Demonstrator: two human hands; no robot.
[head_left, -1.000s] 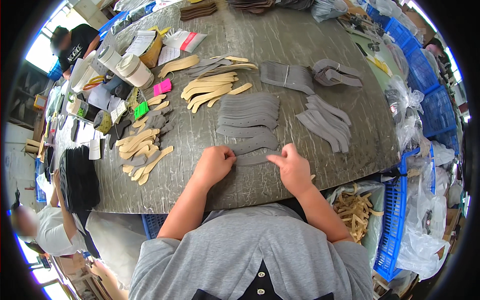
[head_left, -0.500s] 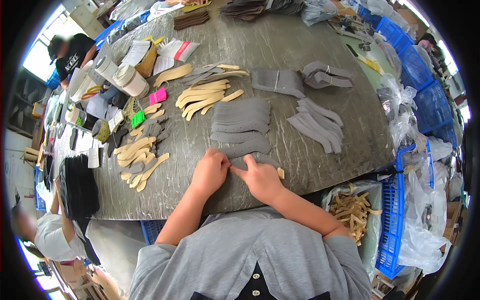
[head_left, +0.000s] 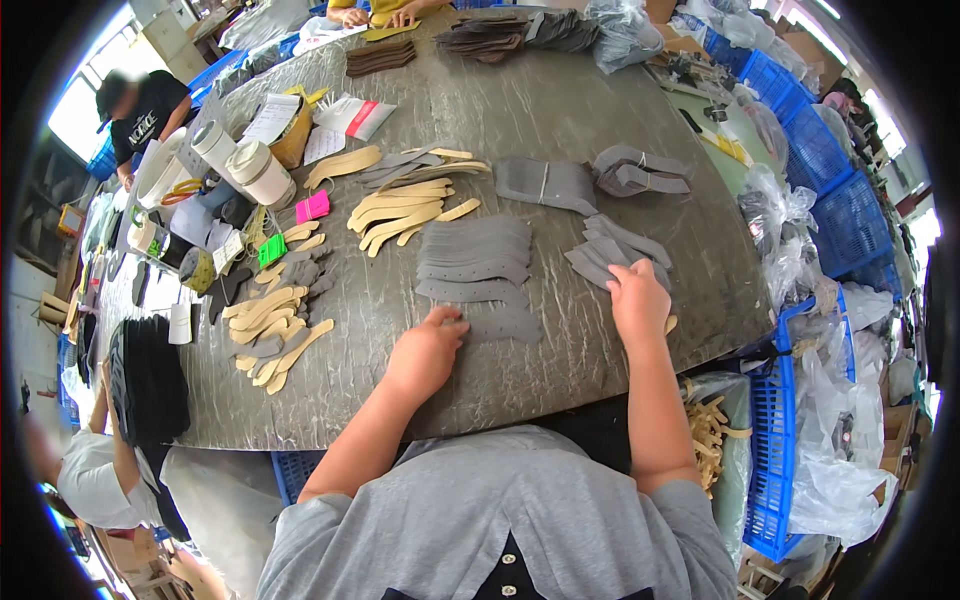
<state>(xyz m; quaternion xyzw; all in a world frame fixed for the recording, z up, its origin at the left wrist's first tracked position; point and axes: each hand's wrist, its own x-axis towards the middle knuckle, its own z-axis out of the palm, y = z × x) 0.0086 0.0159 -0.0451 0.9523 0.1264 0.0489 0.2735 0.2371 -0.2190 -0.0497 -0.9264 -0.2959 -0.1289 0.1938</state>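
Observation:
Several grey curved strips dotted with small holes lie overlapped in a column [head_left: 473,250] at the table's middle. The nearest strip [head_left: 505,323] sits flat at its near end. Beside that strip's left end is my left hand [head_left: 424,352], fingers bent and slightly apart; whether the fingertips touch it I cannot tell. To the right, my right hand [head_left: 640,300] pinches the near end of a grey strip in a fanned pile [head_left: 612,246]. Farther back lie a tied grey bundle [head_left: 545,183] and a second, curled tied bundle [head_left: 642,170].
Tan curved strips lie in piles at the centre left [head_left: 400,208] and left [head_left: 268,318]. White jars [head_left: 262,175], tags and papers stand beyond. Right of the table are a bag of tan scraps [head_left: 706,440] and blue crates [head_left: 772,450]. Other people work at the left and far edge.
My right hand has moved right, from beside my left hand to the fanned pile. The nearest strip, formerly under both hands, now lies exposed. My left hand stays close to its left end.

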